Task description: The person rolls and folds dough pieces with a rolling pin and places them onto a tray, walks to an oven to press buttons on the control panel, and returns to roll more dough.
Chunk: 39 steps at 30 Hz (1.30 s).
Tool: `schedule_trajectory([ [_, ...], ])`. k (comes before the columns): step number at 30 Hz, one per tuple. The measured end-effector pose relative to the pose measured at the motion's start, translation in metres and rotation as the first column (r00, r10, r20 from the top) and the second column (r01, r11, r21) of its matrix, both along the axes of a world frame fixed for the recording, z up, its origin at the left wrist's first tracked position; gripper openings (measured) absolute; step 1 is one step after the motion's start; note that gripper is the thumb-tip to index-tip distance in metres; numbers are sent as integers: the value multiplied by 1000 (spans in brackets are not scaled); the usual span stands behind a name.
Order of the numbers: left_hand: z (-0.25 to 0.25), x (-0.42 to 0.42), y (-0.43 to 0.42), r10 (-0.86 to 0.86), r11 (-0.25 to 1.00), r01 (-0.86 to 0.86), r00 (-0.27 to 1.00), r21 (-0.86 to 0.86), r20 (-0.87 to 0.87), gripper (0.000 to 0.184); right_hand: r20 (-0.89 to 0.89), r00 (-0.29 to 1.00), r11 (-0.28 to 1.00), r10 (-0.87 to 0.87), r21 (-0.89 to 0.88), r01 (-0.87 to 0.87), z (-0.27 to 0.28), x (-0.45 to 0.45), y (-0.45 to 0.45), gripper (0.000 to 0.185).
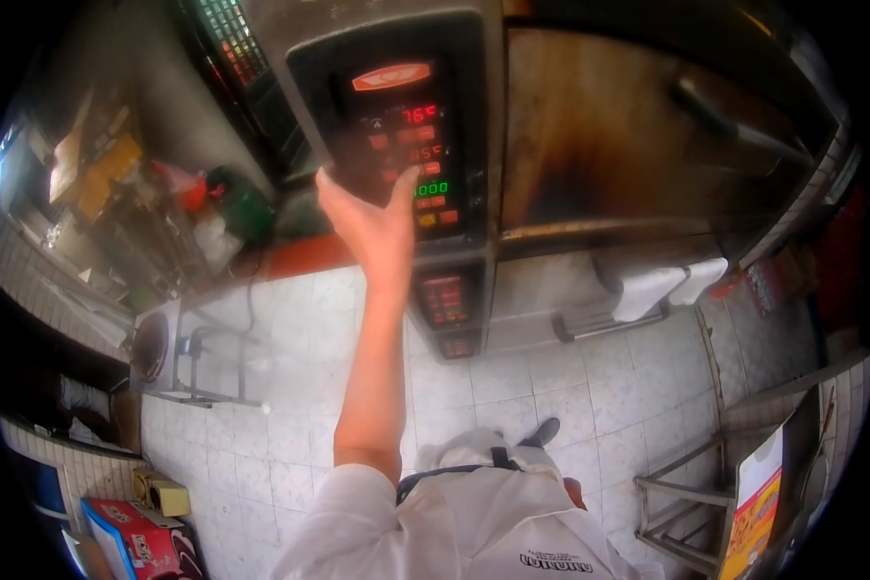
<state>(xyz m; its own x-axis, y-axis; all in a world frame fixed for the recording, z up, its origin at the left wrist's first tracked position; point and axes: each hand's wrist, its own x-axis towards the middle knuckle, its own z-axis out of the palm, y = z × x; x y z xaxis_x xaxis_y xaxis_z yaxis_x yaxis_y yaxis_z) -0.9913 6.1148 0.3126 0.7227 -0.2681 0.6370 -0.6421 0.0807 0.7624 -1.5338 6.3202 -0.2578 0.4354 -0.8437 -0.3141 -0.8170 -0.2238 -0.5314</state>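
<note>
My left hand (pixel 372 217) is raised at a dark control panel (pixel 469 126) on the front of a metal oven. Its thumb is stretched up beside the small orange buttons (pixel 432 168); whether it touches one I cannot tell. The fingers are apart from the thumb, partly hidden at the panel's left edge, and hold nothing. Red digits (pixel 419 115) glow in the upper displays, green digits (pixel 435 188) below. By the right side of my waist shows a small patch of skin, perhaps my right hand (pixel 575 493), with its fingers hidden.
The browned oven door (pixel 609 135) has a long handle (pixel 744 126). White cloths (pixel 662 288) hang over a lower handle (pixel 609 324). A second panel (pixel 443 298) sits below. Metal frames stand left (pixel 203 362) and right (pixel 681 498). Boxes (pixel 140 541) lie at lower left.
</note>
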Motion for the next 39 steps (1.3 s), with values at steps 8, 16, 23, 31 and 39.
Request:
schedule_trajectory([
  [8,-1,-1,0,76,995,-77,997,56,13,102,-59,997,995,44,-91,-49,-102,-24,13,34],
  [16,-2,0,1,72,993,-71,997,98,-6,107,80,995,996,-63,-63,68,21,15,2,36],
  [23,-3,2,0,47,996,-46,999,71,-3,107,38,999,992,10,-128,-5,33,21,6,36],
  [31,-4,-3,-5,91,993,-92,996,79,20,117,201,978,993,-52,-97,72,16,10,6,35],
  [39,-10,-7,-14,141,990,-142,989,23,41,119,124,992,992,-5,-122,21,3,11,4,35],
])
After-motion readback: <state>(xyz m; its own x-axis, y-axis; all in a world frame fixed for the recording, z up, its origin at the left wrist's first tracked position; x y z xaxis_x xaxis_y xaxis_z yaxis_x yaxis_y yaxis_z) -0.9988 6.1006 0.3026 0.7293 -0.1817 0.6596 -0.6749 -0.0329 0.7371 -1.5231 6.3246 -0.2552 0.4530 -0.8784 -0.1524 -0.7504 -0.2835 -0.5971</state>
